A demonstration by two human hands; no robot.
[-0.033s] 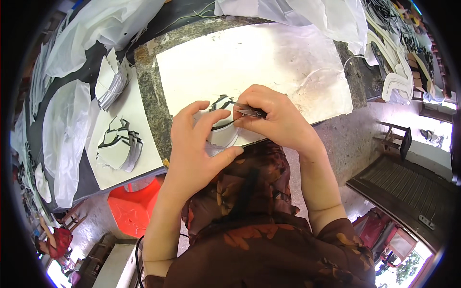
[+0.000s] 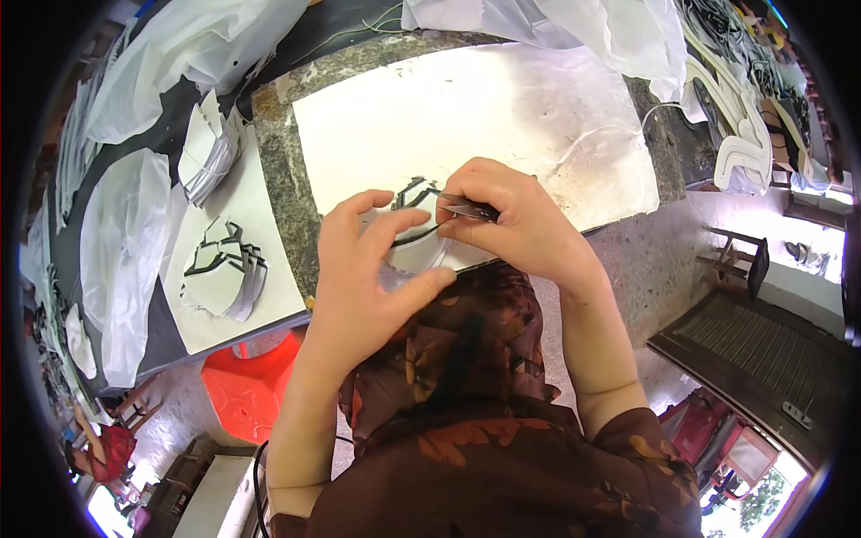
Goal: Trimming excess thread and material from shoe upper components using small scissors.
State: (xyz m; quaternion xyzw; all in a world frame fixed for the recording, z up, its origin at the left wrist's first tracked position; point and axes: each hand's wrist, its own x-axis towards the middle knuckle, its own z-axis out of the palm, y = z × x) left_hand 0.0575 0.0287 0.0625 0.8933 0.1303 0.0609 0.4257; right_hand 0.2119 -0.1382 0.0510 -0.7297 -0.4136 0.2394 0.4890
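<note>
Red plastic stool (image 2: 251, 386), stacked white cut pieces (image 2: 224, 269), white plastic bags (image 2: 126, 251)

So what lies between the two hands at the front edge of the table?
In the head view, a white cut piece with dark edging spans left hand and right hand.

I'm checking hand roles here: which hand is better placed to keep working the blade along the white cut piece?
Right: the right hand already grips the small blade at the white cut piece, which the left hand holds.
</note>
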